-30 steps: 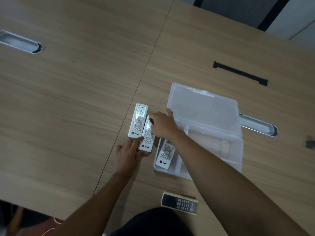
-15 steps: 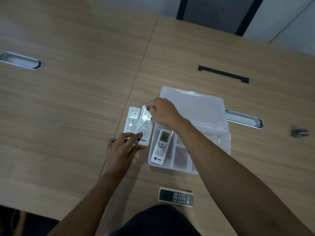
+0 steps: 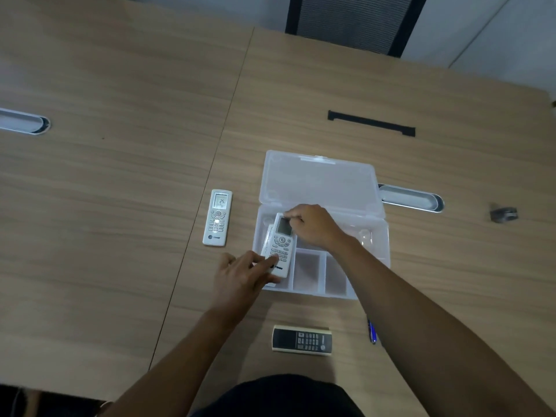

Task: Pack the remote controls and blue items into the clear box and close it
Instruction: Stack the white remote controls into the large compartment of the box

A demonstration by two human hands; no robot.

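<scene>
Your right hand (image 3: pixel 313 225) and left hand (image 3: pixel 243 275) pinch the white remote (image 3: pixel 281 246) by its ends over the clear box (image 3: pixel 373 236); it's light, rigid, slick plastic.

Both forearms are bare, no sleeves showing, nothing on the left hand (image 3: pixel 240 275) or right hand (image 3: pixel 313 225). Dark clothing (image 3: pixel 282 395) shows at the bottom edge.

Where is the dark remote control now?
The dark remote lies on the table near the person, just before the clear box, left of the blue pen.

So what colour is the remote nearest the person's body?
Dark face, cream edge: remote, head view.
</scene>
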